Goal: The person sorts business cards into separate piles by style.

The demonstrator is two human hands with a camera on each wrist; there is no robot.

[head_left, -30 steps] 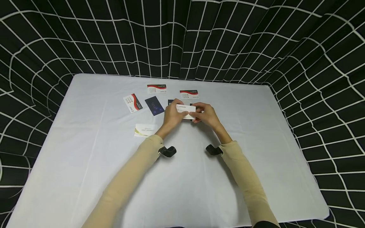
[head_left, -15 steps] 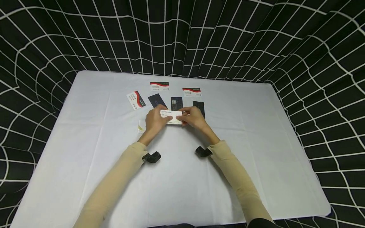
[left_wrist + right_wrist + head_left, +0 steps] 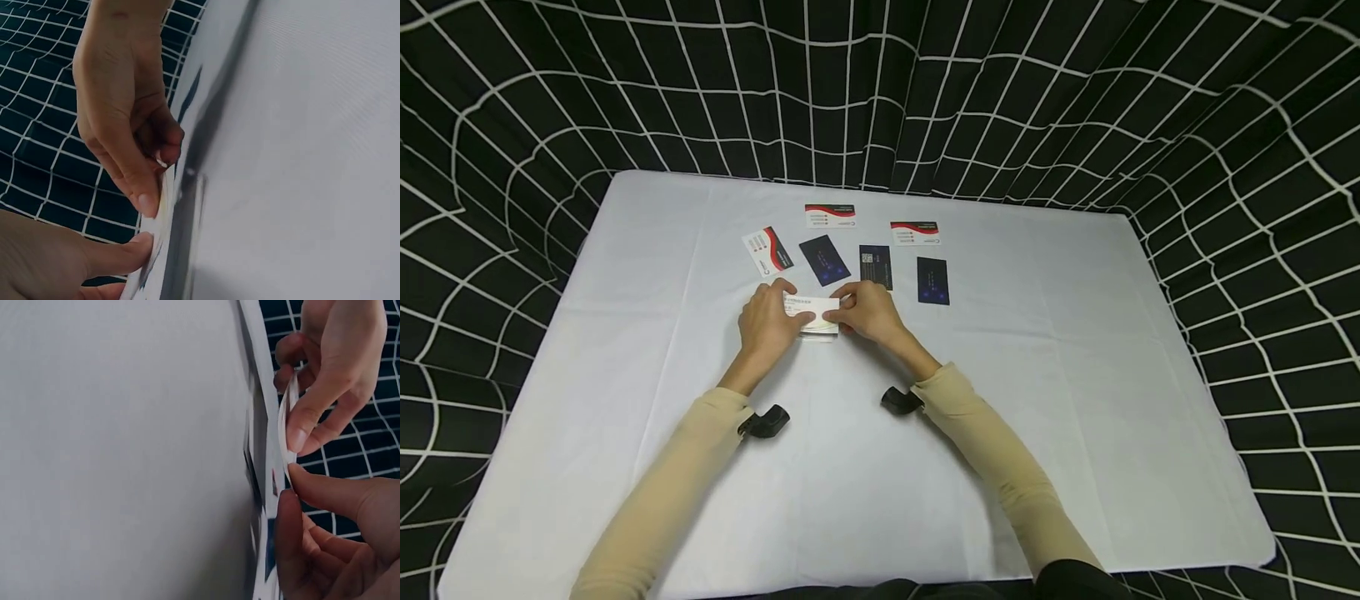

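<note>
White business cards (image 3: 814, 307) in a small stack are held low over the table, printed side up. My left hand (image 3: 766, 323) pinches their left end, thumb on top and fingers behind. At the right end my right hand (image 3: 872, 315) pinches them in the same way. In the left wrist view the card stack (image 3: 164, 203) is seen edge-on between both hands. The right wrist view shows the cards (image 3: 284, 425) bowed slightly. Just below the held stack, a strip of another white card (image 3: 818, 338) shows; the rest is hidden.
Dark blue cards lie beyond my hands: one tilted (image 3: 825, 260), one upright with a code (image 3: 876, 267), one at right (image 3: 933, 281). Red-and-white cards lie farther back: left (image 3: 767, 252), middle (image 3: 830, 216), right (image 3: 915, 233). A white cloth covers the table (image 3: 1037, 417).
Both hands have moved left and slightly toward me with the white cards, from in front of the dark cards to over the white card on the table. The head view has shifted a little.
</note>
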